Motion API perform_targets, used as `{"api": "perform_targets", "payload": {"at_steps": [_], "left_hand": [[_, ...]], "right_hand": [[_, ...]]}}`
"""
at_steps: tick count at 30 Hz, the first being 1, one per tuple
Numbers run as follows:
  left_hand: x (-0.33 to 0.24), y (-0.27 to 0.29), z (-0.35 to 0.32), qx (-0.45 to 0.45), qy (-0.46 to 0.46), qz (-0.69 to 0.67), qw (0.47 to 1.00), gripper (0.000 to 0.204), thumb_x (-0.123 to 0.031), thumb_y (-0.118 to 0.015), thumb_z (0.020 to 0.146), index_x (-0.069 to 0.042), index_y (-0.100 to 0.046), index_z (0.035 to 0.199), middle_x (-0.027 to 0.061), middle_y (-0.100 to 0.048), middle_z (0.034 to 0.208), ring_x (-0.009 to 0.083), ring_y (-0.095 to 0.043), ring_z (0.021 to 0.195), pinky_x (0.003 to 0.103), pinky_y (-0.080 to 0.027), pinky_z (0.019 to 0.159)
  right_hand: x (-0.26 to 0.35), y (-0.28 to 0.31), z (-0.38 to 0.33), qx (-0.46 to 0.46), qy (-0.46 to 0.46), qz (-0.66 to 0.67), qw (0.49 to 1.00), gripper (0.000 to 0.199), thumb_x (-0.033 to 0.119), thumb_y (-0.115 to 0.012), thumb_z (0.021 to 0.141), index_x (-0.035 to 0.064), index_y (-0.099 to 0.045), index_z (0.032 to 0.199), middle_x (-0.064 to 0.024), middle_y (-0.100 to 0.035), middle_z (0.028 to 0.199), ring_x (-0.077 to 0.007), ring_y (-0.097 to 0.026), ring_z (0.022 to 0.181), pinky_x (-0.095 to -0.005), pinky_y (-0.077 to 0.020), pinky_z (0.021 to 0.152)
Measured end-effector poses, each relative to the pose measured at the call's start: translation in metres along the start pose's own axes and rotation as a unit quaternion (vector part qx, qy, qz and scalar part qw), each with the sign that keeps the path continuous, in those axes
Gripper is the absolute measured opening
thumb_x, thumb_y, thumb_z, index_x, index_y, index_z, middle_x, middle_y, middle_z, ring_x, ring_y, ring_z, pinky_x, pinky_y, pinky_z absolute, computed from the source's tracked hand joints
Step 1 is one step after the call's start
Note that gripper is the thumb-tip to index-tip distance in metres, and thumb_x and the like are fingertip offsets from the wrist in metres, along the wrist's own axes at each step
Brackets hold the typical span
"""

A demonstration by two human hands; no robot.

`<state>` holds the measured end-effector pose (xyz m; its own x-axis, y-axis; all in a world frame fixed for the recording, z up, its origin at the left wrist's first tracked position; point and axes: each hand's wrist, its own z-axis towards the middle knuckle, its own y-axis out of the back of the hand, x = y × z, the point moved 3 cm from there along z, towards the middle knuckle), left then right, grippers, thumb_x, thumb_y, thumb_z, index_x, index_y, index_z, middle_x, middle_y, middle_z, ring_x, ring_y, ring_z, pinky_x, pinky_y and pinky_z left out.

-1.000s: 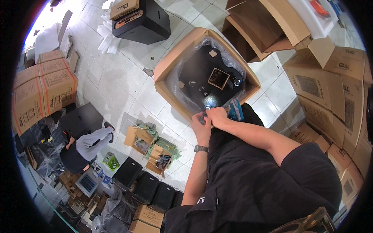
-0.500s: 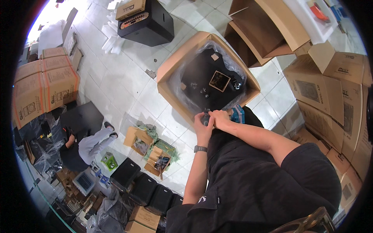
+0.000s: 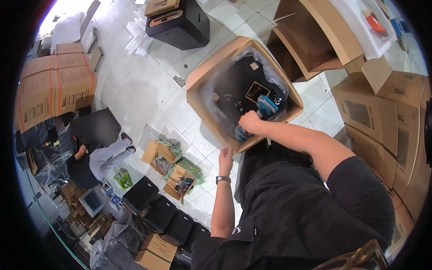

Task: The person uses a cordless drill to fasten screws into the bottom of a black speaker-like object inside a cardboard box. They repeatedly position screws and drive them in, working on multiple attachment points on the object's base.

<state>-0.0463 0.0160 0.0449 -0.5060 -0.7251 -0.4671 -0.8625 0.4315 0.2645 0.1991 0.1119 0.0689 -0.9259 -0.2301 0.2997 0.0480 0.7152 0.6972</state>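
Item: open cardboard carton (image 3: 204, 81) on the tiled floor, black plastic-wrapped unit (image 3: 238, 85) inside; hands now parted, right hand (image 3: 249, 121) gripping a blue tape dispenser (image 3: 265, 107) over it, left hand (image 3: 226, 157) dropped away, empty.

Right hand (image 3: 250, 122) entered carton (image 3: 203, 77) (left lowered).

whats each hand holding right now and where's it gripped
The right hand grips a blue tool by its lower end over the open box. The left hand looks empty, just below the box.
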Motion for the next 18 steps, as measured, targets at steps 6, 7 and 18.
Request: {"api": "perform_targets", "payload": {"at_steps": [6,7,18], "left_hand": [[0.021,-0.012,-0.011,-0.024,-0.051,0.032,0.998,0.046,-0.038,-0.069,0.102,0.001,-0.069,0.127,0.0227,-0.075,0.121,0.0323,-0.072,0.114,0.041,-0.055,0.098],[0.024,-0.011,-0.014,-0.025,-0.049,0.029,0.998,0.045,-0.038,-0.068,0.102,0.0,-0.069,0.127,0.0227,-0.076,0.121,0.0323,-0.072,0.115,0.041,-0.056,0.098],[0.047,0.02,0.013,-0.055,-0.085,0.071,0.992,0.041,-0.037,-0.068,0.102,-0.003,-0.068,0.125,0.0088,-0.076,0.108,0.0161,-0.071,0.095,0.031,-0.055,0.07]], "right_hand": [[-0.033,-0.005,0.003,-0.035,0.071,-0.017,0.997,0.027,0.02,-0.075,0.085,0.0212,-0.082,0.111,-0.0086,-0.081,0.106,-0.0281,-0.079,0.099,-0.0413,-0.0612,0.08],[-0.033,-0.009,-0.007,-0.058,0.06,0.005,0.997,0.032,0.019,-0.076,0.084,0.023,-0.081,0.115,-0.0091,-0.081,0.105,-0.0287,-0.079,0.099,-0.0418,-0.0613,0.08],[-0.064,-0.031,-0.151,-0.197,0.064,0.355,0.912,0.059,0.021,-0.08,0.08,0.0219,-0.071,0.139,-0.0155,-0.077,0.116,-0.0387,-0.073,0.106,-0.0461,-0.0588,0.088]]}}
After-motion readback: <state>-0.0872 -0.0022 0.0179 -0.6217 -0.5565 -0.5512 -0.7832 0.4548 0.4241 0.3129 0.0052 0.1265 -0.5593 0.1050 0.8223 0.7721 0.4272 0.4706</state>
